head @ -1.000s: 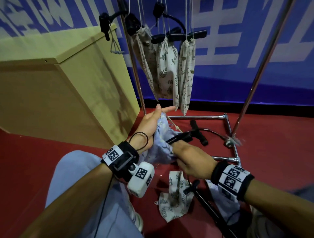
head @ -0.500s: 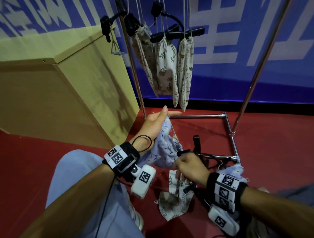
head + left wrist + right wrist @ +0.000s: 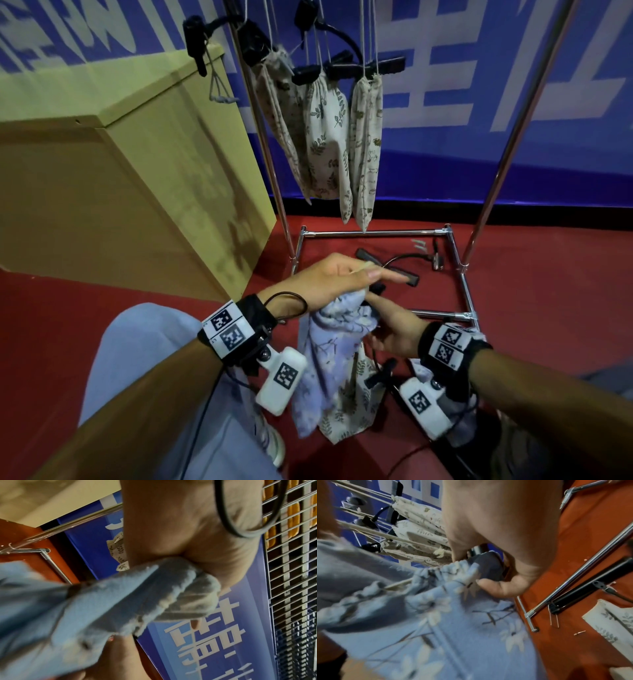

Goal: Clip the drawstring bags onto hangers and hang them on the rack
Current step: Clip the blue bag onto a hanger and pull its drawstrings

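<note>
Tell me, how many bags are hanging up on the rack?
3 hanging bags: left, middle, right, side by side. A fourth could hide behind them.

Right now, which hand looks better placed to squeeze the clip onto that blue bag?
Probably the right hand: its fingers already curl round the black hanger clip at the blue bag's gathered top. The left hand is busy bunching that top edge, holding it steady.

A box stands at the far left, the rack just right of it. Hung bags dangle over the rack's far base bar. A hanger lies inside the base. Nearer, another bag lies on the floor.
</note>
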`<state>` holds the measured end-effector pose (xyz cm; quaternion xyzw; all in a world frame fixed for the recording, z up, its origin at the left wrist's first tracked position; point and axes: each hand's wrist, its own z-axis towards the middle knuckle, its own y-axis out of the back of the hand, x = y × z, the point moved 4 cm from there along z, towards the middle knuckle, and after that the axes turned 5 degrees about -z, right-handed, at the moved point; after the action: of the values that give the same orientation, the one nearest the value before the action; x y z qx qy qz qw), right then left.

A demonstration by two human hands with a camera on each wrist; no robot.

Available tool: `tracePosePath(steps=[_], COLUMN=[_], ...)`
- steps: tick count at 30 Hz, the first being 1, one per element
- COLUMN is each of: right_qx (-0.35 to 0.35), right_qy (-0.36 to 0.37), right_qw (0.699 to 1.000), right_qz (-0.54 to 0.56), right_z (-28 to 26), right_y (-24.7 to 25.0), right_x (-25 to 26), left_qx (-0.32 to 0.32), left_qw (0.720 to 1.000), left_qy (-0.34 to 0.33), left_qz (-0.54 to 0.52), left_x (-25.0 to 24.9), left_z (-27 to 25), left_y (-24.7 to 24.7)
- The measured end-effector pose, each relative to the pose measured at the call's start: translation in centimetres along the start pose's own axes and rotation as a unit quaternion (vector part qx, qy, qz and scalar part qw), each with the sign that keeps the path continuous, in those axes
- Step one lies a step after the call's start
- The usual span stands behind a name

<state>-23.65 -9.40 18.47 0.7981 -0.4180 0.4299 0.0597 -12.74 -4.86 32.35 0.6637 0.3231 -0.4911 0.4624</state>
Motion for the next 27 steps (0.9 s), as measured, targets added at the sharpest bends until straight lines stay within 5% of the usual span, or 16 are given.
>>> tracePosePath(steps=[3,5,9,12,14,19,27], right_qx=[-0.058,-0.117,-0.274,-0.351,-0.399,-0.366,-0.29], right_qy=[-0.012,0.04,0.159,0.212,0.261,0.337,0.299], right_qw=[0.997,0.992,0.948,0.912,0.878,0.837,0.872], right_qz=[-0.058,-0.024,0.021,0.022,-0.039,-0.228,-0.257], right_z=[0.4,0.4,-0.6,-1.5,-2.5,-4.9,-5.2], right_y=[0.4,0.7,2.4,4.5,5.8,5.0,4.9], right_x=[-0.8,0.0,4.2,7.5,9.6,12.9,12.6], left_qx=[0.009,-0.024,-0.17,-0.293,-0.315,-0.291,-0.23], left_qw=[1.0,0.999,0.983,0.942,0.926,0.911,0.952], left_qy=[0.011,0.013,0.066,0.16,0.198,0.216,0.171], left_qz=[0.014,0.026,0.02,0.043,0.069,0.199,0.105], left_x=[-0.2,0.0,1.7,3.3,4.3,4.6,4.2], left_z=[-0.2,-0.2,-0.3,-1.3,-2.0,-3.1,-2.8], left_y=[0.0,0.7,3.5,5.4,6.5,8.2,6.8])
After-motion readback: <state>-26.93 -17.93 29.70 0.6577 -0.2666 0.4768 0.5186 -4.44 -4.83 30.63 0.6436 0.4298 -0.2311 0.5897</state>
